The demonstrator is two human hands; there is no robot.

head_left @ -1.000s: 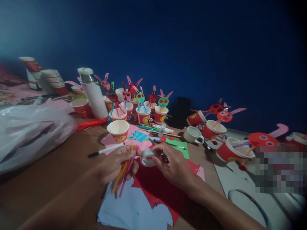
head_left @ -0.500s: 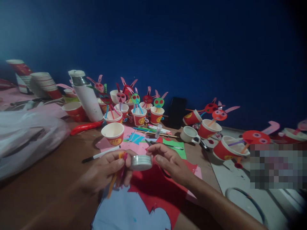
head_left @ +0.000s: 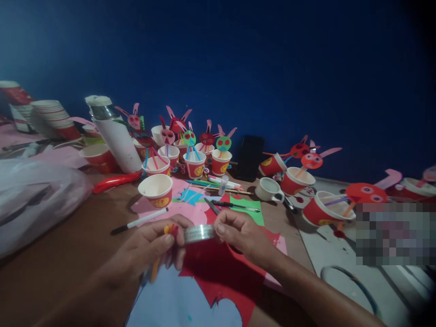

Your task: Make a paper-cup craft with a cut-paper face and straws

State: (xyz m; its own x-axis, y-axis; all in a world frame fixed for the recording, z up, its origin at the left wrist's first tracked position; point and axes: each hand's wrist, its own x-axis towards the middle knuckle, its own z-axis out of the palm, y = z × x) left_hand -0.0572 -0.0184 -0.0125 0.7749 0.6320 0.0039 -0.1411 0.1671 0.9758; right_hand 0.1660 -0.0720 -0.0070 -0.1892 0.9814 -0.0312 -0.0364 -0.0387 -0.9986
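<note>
My left hand is closed around thin orange and magenta strips, whose ends stick out above and below the fingers. The same hand also steadies a roll of clear tape, seen nearly edge-on and shining. At the roll's right edge, thumb and forefinger of my right hand are pinched together; whether they hold a loose tape end is too small to see. Beneath the hands lie a red paper sheet with cut edges and a pale blue sheet. Scissors lie partly hidden behind my right hand.
Behind stand several red paper cups with paper rabbit heads. Nearer are a plain paper cup, a marker, a pen and a mug. Left are a plastic bag and a white bottle; a blue wall rises behind.
The tape roll has turned slightly and its right side now meets my right fingertips. My left hand keeps its hold on the strips. The view has shifted a little.
</note>
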